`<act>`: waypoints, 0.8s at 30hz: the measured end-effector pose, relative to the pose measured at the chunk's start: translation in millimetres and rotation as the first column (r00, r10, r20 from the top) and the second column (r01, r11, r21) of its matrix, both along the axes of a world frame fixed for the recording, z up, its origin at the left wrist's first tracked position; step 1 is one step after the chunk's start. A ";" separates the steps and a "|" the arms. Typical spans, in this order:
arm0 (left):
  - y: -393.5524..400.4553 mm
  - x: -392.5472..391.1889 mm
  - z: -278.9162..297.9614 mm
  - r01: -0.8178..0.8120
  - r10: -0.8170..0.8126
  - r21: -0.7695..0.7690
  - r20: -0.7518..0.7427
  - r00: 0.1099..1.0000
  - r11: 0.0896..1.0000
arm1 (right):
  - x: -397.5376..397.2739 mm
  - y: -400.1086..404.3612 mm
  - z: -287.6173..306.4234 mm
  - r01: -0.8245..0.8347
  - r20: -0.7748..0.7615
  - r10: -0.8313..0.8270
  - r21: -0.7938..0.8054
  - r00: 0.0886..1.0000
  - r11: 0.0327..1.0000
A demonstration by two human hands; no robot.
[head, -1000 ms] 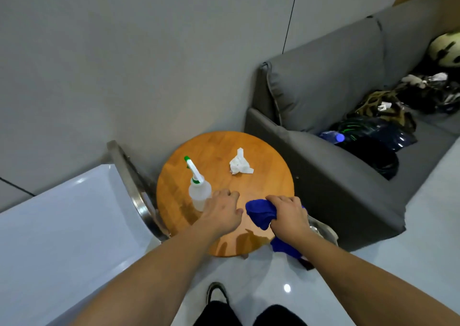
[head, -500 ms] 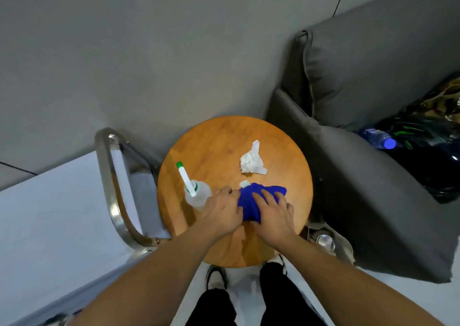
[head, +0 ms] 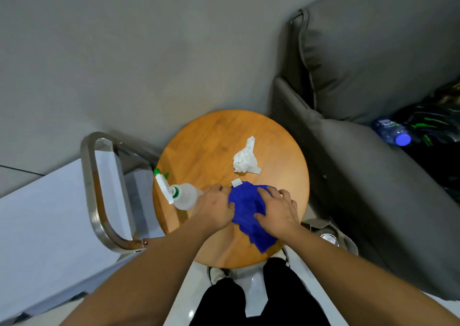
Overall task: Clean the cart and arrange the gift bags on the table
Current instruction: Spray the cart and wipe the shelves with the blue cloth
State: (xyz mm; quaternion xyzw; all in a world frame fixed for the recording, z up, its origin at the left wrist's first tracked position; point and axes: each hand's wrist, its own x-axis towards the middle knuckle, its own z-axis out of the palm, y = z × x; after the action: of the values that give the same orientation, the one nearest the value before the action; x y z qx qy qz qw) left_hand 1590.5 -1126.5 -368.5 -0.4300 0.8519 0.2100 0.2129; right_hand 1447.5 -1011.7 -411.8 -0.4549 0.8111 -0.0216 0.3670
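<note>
On the round table, both hands hold a blue cloth. The left hand has curled fingers gripping its edge; the right hand presses with fingers spread. A spray bottle stands just left of the cloth.

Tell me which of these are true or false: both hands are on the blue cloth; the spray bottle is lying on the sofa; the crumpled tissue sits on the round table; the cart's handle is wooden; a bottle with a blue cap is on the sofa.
1. Both hands are on the blue cloth. True: the left hand and the right hand both rest on it.
2. The spray bottle lies on the sofa. False: it stands on the round table.
3. The crumpled tissue sits on the round table. True.
4. The cart's handle is wooden. False: it is shiny metal.
5. A blue-capped bottle is on the sofa. True.
</note>
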 end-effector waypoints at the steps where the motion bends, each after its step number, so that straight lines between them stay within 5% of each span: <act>1: -3.3 -5.6 5.6 0.004 -0.004 -0.013 -0.004 1.000 1.000 | -4.1 -2.1 3.6 0.008 0.001 -0.008 -0.025 1.000 1.000; 11: -24.9 -48.2 66.4 0.193 -0.216 -0.180 -0.116 0.969 0.965 | -19.0 -36.9 53.7 0.219 0.033 -0.219 -0.278 0.975 0.935; 24: -29.4 -33.6 146.6 0.345 -0.440 -0.353 -0.238 0.866 0.870 | 11.6 -11.5 146.4 0.353 -0.144 -0.449 -0.429 0.882 0.832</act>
State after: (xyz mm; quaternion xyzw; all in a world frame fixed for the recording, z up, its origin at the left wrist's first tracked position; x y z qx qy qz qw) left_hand 1557.0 -1155.9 -221.9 -0.2341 0.9663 0.0956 0.0474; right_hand 1459.1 -1023.2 -265.4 -0.3364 0.9059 -0.2048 0.1557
